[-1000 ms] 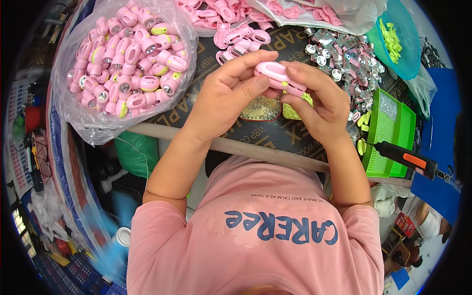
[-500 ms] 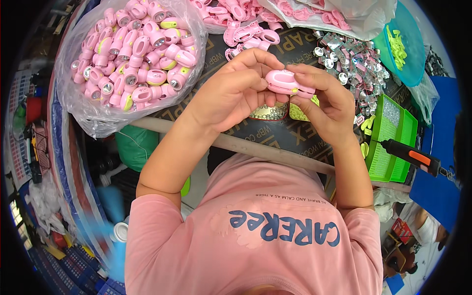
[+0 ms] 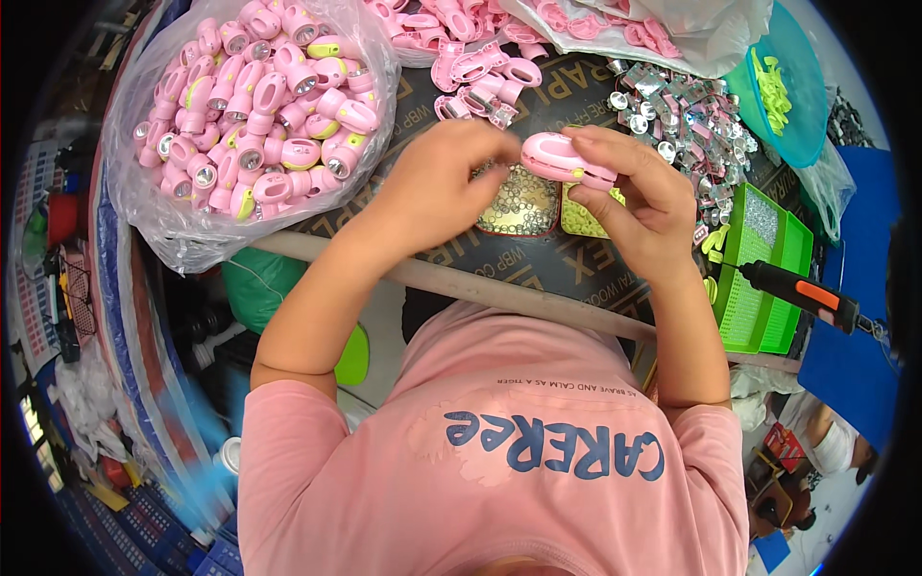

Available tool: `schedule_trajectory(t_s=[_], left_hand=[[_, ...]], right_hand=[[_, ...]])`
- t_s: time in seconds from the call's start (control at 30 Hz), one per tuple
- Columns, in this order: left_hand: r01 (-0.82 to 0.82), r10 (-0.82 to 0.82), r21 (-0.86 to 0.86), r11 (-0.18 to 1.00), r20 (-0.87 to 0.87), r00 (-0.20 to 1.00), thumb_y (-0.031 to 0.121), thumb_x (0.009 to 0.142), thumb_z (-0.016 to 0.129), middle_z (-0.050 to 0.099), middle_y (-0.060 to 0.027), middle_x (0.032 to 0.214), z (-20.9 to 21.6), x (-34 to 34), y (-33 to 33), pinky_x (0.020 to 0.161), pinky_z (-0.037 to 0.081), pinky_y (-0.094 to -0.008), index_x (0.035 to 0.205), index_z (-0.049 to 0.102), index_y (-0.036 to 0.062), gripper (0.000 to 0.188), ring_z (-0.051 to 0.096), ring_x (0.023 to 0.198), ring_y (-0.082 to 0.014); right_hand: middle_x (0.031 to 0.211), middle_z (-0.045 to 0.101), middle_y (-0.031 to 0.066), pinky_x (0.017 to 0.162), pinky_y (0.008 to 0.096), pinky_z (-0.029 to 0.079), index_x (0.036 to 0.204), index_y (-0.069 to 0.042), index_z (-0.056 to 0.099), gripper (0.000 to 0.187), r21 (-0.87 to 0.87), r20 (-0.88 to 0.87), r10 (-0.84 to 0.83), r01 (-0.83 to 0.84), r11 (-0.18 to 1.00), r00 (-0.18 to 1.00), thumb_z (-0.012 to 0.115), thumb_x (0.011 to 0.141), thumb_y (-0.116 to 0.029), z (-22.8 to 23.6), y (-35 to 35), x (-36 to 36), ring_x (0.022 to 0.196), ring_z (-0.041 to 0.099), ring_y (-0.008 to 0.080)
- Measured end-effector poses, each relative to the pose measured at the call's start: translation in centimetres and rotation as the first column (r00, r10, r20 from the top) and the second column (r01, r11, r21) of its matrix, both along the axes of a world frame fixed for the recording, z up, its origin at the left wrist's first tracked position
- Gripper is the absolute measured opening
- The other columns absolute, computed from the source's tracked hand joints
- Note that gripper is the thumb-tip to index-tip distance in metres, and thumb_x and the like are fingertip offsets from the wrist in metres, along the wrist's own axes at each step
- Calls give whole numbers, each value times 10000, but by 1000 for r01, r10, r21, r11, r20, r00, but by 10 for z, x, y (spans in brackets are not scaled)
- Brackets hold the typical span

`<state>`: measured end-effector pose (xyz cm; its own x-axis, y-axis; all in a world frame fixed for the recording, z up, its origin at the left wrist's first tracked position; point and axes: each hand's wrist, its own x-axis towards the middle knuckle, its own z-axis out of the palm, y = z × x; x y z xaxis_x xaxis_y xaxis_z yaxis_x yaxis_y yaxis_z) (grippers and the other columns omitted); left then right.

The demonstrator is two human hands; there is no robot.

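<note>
A pink toy flashlight body (image 3: 555,156) with a yellow-green button is gripped by my right hand (image 3: 636,187), thumb below and fingers on top; a dark gap runs along its side. My left hand (image 3: 447,178) is apart from it, fingers bent and somewhat blurred; whether they hold anything is hidden. Just under the left fingers stands a shallow container of small clear rings (image 3: 520,204). Beside that, below the flashlight, is a tray of tiny yellow-green pieces (image 3: 583,221), partly covered by my right hand.
A clear bag (image 3: 173,226) full of assembled pink flashlights stands at the left. Pink shells (image 3: 480,72) lie at the back. Metal-and-clear inner parts (image 3: 687,115) are piled on the right, near a teal bowl (image 3: 812,96), a green basket (image 3: 754,317) and an electric screwdriver (image 3: 802,293).
My left hand has let go of the flashlight and moved left, uncovering more of the ring container. My right hand keeps holding the flashlight in nearly the same place.
</note>
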<state>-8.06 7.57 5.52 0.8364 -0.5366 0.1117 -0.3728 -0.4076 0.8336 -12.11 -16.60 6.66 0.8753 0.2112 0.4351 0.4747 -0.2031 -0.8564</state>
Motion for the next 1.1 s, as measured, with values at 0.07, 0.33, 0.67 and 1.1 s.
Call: schedule_trajectory(t_s=[0.07,0.33,0.67,1.1], left_hand=[[42,-125,212,976,391,912,79,787,690,682,-77,935,-5,-8,-6,838,528,-400,892,739,55,118,621,947,-273],[22,-212,356,934,506,836,104,794,623,631,-66,850,-23,-14,-19,812,515,-384,843,719,61,117,592,896,-258],[-129,243,-305,944,372,896,-41,796,759,730,-100,936,3,-10,-13,797,564,-366,926,715,25,152,701,885,-284],[-63,157,-174,983,598,786,-21,771,766,733,-92,936,19,-4,-5,789,552,-402,975,701,58,228,710,872,-300]], right_hand=[[1237,719,156,902,328,607,1205,-26,726,432,-20,-2,-3,3,1000,1000,789,789,75,0,-1,1,1127,704,246],[1224,721,148,885,315,610,1215,-36,730,448,1,-41,-48,48,999,998,792,785,74,1,-1,-1,1118,705,235],[1195,731,134,801,292,592,1218,-49,733,455,-68,-70,-95,90,994,993,786,782,68,12,-4,-7,1060,715,222],[1161,738,136,811,334,584,1203,-46,727,452,-157,117,-134,151,976,984,806,766,40,19,6,-7,1010,723,277]])
